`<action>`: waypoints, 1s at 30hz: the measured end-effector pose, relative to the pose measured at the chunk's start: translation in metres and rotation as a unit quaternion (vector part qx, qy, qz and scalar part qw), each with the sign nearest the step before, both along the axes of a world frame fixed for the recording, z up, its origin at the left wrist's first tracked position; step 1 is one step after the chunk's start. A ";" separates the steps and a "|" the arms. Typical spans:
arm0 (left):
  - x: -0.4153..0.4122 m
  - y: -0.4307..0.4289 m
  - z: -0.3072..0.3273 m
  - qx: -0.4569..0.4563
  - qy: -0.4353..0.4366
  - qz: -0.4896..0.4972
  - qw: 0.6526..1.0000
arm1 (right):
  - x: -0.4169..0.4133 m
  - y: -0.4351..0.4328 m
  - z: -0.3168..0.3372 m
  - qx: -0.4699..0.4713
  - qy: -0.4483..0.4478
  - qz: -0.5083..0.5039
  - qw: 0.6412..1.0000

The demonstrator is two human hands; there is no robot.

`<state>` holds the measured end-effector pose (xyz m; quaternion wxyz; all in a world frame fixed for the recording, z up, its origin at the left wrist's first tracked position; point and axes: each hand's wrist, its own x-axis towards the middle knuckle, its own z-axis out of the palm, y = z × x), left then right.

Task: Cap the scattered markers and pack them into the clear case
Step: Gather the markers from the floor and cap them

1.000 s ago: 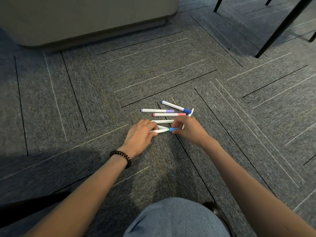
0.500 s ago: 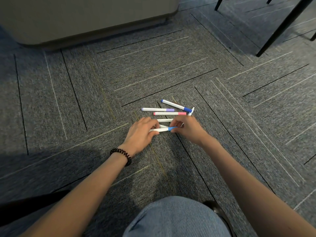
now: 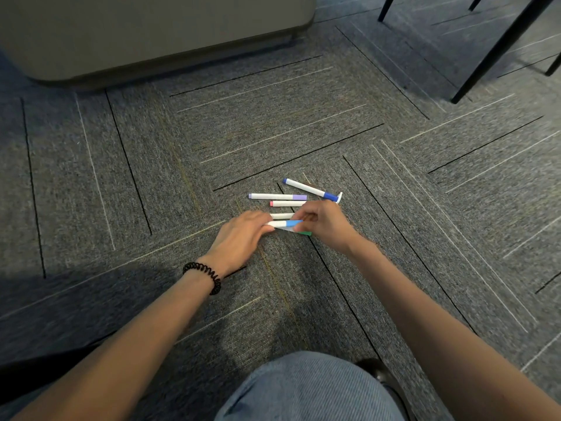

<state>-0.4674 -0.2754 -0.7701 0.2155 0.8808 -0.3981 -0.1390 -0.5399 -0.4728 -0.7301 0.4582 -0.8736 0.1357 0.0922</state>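
Note:
Several white markers lie on the grey carpet. My left hand [image 3: 243, 235] grips the barrel of a light blue marker [image 3: 283, 223], and my right hand [image 3: 321, 223] pinches its blue cap end. Under it lies a green-capped marker [image 3: 303, 233], partly hidden by my fingers. Another white marker [image 3: 280, 215] sits just behind them, its ends covered. Farther back lie a pink marker [image 3: 287, 203], a purple marker [image 3: 276, 196] and a dark blue marker [image 3: 309, 189]. A small white piece [image 3: 340, 196] rests by the dark blue cap. No clear case is in view.
A beige cabinet base [image 3: 151, 34] stands at the back left. Black chair legs [image 3: 498, 50] slant down at the back right. My knee in blue jeans [image 3: 306, 387] fills the bottom centre, and a black coiled band [image 3: 206, 276] circles my left wrist.
Both hands have lifted the light blue marker slightly and drawn closer together along it. The green-capped marker under it now shows. The other markers have not moved.

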 end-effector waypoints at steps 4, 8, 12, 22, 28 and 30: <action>0.008 0.001 -0.003 0.002 -0.013 0.004 1.000 | 0.007 0.003 0.002 0.016 -0.008 -0.008 1.000; 0.011 0.001 -0.001 -0.004 -0.029 0.000 1.000 | 0.009 0.001 0.000 0.024 -0.013 -0.004 1.000; 0.009 0.001 -0.002 -0.009 -0.040 0.009 0.999 | 0.009 0.000 -0.001 0.035 -0.016 -0.009 0.999; 0.014 -0.004 0.011 -0.007 -0.025 0.012 1.000 | 0.017 -0.004 0.008 0.018 -0.032 0.019 0.999; 0.017 0.002 0.005 0.023 -0.007 -0.044 0.999 | 0.012 -0.004 -0.005 0.062 0.011 0.009 0.998; 0.019 -0.001 0.004 0.029 -0.013 -0.059 0.998 | 0.010 -0.006 -0.005 0.065 0.020 -0.004 0.998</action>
